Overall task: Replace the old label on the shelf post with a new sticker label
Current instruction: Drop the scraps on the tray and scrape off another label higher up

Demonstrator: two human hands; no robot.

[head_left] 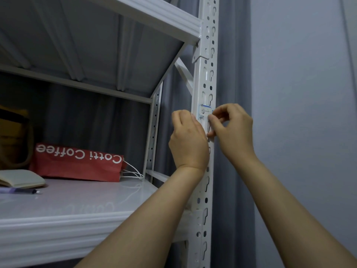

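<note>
While the left hand (188,138) curls against the shelf post (204,74) beside the label (205,110), its grip unclear, the right hand (232,128) pinches the label's lower edge.

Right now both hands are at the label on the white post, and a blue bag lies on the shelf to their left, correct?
The bag is red, not blue, as the head view shows. The rest holds: left hand and right hand are at the label on the post, bag on the shelf.
</note>
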